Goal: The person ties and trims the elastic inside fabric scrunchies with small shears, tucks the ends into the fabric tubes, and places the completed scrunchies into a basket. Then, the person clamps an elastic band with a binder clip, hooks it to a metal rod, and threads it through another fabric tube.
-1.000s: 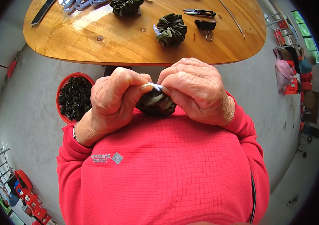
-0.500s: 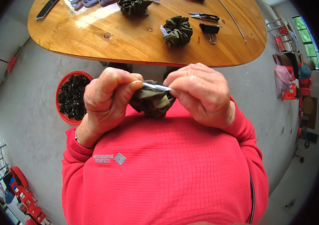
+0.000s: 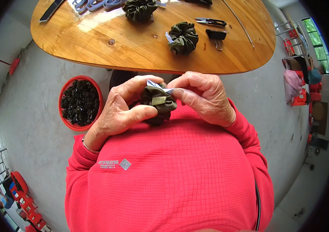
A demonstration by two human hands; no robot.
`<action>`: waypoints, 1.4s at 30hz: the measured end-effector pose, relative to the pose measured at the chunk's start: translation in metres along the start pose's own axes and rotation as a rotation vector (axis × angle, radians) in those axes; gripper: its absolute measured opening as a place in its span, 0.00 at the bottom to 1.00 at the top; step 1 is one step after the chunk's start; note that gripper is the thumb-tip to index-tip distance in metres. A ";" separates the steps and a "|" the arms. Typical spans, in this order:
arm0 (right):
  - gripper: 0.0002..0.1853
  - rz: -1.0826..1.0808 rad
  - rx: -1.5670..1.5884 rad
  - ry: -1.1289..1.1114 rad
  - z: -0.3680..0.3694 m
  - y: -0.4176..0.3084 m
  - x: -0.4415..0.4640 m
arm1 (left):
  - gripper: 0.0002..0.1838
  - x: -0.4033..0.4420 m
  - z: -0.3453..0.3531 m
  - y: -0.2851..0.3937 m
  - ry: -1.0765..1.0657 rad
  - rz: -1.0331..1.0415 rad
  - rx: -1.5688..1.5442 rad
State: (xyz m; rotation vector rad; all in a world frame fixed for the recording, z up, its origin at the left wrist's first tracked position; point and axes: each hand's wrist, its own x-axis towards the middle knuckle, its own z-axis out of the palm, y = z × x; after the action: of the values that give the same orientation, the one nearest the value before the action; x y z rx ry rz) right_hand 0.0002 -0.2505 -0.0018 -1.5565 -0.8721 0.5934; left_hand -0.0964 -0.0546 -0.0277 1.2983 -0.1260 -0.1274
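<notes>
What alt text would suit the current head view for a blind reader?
The left hand holds gathered dark green fabric while the right hand pinches its white band. Ahead, a wooden table holds similar bundles and snips; a red tub sits at left.

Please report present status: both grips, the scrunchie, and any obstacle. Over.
Left grip holding scrunchie. Right grip pinching white band. Scrunchie off the table, label showing. No obstacle seen.
</notes>
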 end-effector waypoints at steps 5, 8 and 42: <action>0.06 0.051 0.252 0.042 0.002 -0.004 0.001 | 0.35 -0.001 0.007 0.007 0.142 -0.015 0.036; 0.07 -0.128 -0.063 0.110 -0.012 0.001 0.007 | 0.38 0.003 0.006 0.009 0.105 -0.019 0.143; 0.03 -0.151 -0.186 0.050 -0.004 -0.004 0.010 | 0.06 0.015 0.012 0.006 0.039 0.130 0.243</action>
State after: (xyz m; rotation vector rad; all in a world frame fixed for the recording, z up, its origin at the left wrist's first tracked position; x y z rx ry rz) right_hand 0.0081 -0.2447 0.0035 -1.6473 -1.0196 0.3716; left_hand -0.0836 -0.0667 -0.0183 1.5300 -0.1969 0.0253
